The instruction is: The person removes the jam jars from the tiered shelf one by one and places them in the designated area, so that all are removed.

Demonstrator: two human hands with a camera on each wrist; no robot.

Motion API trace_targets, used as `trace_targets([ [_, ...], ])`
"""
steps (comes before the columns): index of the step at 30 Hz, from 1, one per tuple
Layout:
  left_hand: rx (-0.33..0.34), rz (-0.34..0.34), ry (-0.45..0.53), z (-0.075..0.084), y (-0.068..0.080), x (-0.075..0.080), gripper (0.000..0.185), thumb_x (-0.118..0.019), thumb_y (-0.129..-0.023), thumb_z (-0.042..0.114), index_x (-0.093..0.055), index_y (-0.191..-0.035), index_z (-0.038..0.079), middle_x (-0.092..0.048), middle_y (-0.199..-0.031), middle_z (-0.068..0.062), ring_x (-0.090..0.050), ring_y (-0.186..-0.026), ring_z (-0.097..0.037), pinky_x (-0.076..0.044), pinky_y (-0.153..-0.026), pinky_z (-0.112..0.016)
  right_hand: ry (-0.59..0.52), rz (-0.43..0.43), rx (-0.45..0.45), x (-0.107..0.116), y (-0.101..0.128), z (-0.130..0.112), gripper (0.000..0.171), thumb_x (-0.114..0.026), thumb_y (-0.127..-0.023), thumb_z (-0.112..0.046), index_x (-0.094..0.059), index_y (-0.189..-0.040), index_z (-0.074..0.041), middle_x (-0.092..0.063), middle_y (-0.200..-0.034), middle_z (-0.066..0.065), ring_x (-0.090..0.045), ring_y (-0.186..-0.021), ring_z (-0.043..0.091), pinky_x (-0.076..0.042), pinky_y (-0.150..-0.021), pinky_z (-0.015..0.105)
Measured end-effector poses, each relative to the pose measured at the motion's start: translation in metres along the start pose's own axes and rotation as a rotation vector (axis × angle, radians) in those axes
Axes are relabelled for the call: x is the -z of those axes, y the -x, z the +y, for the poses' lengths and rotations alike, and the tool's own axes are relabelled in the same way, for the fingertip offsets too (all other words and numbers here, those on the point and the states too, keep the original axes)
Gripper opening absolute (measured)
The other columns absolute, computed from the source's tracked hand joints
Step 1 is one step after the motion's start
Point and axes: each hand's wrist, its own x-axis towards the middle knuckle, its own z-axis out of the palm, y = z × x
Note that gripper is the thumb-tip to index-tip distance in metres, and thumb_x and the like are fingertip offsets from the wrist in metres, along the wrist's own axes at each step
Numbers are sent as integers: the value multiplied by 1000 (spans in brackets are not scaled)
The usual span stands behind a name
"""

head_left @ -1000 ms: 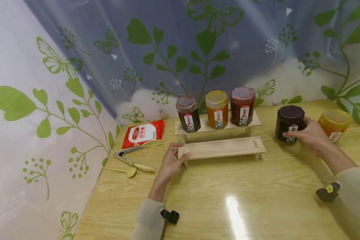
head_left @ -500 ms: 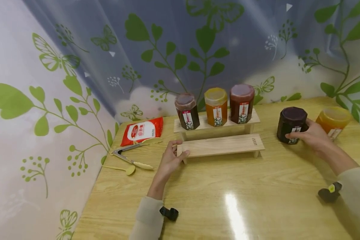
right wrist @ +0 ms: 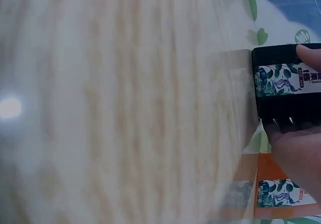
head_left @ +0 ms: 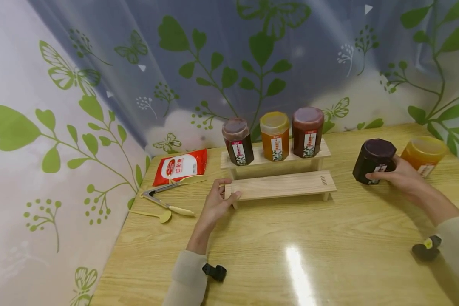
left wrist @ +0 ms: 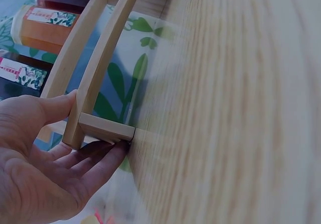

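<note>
My left hand [head_left: 215, 205] grips the left end of a low wooden shelf [head_left: 281, 186]. In the left wrist view, the thumb lies on the shelf's top edge and the fingers pass beneath, by its leg [left wrist: 106, 128]. My right hand [head_left: 407, 182] holds a dark octagonal jar [head_left: 372, 161] round its side, thumb on the front by the label. The jar leans slightly right in the head view; whether its base touches the table cannot be told. Just right of that hand stands an orange jar [head_left: 424, 153], partly hidden by the hand.
Behind the low shelf, a raised wooden shelf [head_left: 256, 157] bears a dark jar [head_left: 238, 142], an amber jar [head_left: 275, 138] and a dark red jar [head_left: 308, 131]. On the table's left lie a red-and-white packet [head_left: 180, 166], tongs [head_left: 164, 202] and a yellow spoon [head_left: 163, 217]. A patterned curtain hangs behind.
The dark jar in my right hand has shifted slightly right and tilted. My left hand keeps its grip on the low shelf. The head view has shifted a little.
</note>
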Motion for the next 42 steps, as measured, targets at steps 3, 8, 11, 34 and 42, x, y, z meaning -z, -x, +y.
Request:
trace_targets([
  [3, -5, -3, 1, 0, 0, 0, 47, -74, -99, 16, -49, -138, 9, -64, -138, -17, -61, -108, -21, -47, -84, -30, -14, -2, 18, 1, 1, 1, 85, -72, -100, -23, -19, -164, -7, -42, -130, -15, -29, -144, 31, -10, -125, 52],
  [8, -3, -9, 8, 5, 1, 0, 48, -72, -99, 12, -47, -140, 3, -63, -137, -22, -61, -109, -23, -46, -83, -27, -35, -5, 57, 2, 2, -3, 71, -70, -102, -24, -28, -158, -30, -43, -125, -26, -36, -136, 11, -14, -123, 35],
  [11, 3, -10, 12, 7, 1, 0, 50, -71, -99, 10, -46, -141, 0, -62, -138, -24, -61, -110, -24, -46, -82, -27, -28, 5, 62, 5, 2, -12, 72, -69, -102, -25, -26, -160, -31, -43, -125, -28, -34, -140, 15, -24, -117, 28],
  [34, -5, 14, -14, 6, 1, 1, 45, -73, -99, 15, -51, -137, 7, -53, -149, -22, -49, -139, -33, -41, -111, -50, -75, 3, 281, 19, 0, -93, 66, -60, -105, -7, -32, -161, -29, -42, -157, -14, -13, -159, 14, -13, -124, 20],
  [42, -5, 14, -17, 4, 1, 1, 46, -74, -98, 14, -51, -137, 6, -55, -148, -23, -51, -138, -33, -41, -110, -49, -170, -86, 361, -8, 0, -113, 64, -59, -104, 1, -36, -158, -22, -43, -157, -7, -19, -158, 20, -25, -119, 19],
])
